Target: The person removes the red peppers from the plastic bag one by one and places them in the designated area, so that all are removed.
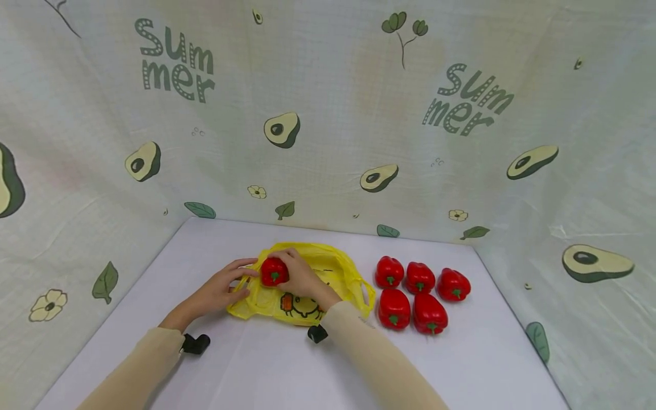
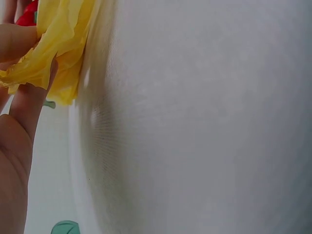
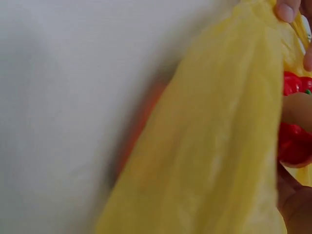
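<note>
A yellow plastic bag (image 1: 335, 279) with a cartoon print lies spread on the white table. My right hand (image 1: 301, 278) grips a red bell pepper (image 1: 274, 272) over the bag's left part, its green stem facing me. At the bag's left edge, my left hand (image 1: 217, 289) pinches the thin plastic between thumb and fingers; the left wrist view shows folds of the bag (image 2: 68, 34) in that grasp. In the right wrist view the pepper (image 3: 295, 146) sits between thumb and fingers, partly hidden behind the raised yellow plastic.
Several red bell peppers (image 1: 394, 309) stand grouped in two rows to the right of the bag on the white table (image 1: 266, 370). A pale cloth (image 1: 328, 114) printed with avocados and leaves hangs behind and along both sides.
</note>
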Demonstrator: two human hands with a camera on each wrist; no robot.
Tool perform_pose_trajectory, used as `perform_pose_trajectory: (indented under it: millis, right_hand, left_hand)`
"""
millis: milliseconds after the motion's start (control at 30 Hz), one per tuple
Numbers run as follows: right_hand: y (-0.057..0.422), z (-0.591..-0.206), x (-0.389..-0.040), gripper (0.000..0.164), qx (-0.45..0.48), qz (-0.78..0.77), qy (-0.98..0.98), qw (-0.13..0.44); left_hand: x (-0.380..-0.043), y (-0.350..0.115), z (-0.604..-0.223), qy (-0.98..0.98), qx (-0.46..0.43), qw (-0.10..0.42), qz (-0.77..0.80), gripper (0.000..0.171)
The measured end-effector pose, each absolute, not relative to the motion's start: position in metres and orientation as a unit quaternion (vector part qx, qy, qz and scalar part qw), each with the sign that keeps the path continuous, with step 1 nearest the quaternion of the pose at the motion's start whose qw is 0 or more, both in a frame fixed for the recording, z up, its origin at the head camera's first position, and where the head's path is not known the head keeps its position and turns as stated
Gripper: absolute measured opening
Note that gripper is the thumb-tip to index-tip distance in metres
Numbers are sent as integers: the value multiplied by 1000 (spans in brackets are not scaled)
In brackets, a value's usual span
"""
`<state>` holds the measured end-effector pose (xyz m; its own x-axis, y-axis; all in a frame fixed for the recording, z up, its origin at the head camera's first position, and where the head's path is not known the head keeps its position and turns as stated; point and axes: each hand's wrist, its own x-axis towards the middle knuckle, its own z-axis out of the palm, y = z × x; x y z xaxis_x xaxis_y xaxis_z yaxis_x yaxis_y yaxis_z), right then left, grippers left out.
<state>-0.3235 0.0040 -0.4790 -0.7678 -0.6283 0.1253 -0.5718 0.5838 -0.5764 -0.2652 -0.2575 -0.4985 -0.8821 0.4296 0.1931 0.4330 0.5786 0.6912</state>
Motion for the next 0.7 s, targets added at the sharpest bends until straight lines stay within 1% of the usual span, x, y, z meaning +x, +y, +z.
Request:
perform_pose_trajectory:
  millis: [433, 700]
  right_hand:
    - [7, -483, -318, 68, -325, -315, 891, 35]
    - [18, -476, -311, 69, -359, -311, 879, 26]
  left_hand:
    - [-266, -257, -498, -888, -239, -5, -393, 37]
    - [-265, -258, -497, -891, -237, -2, -387, 38]
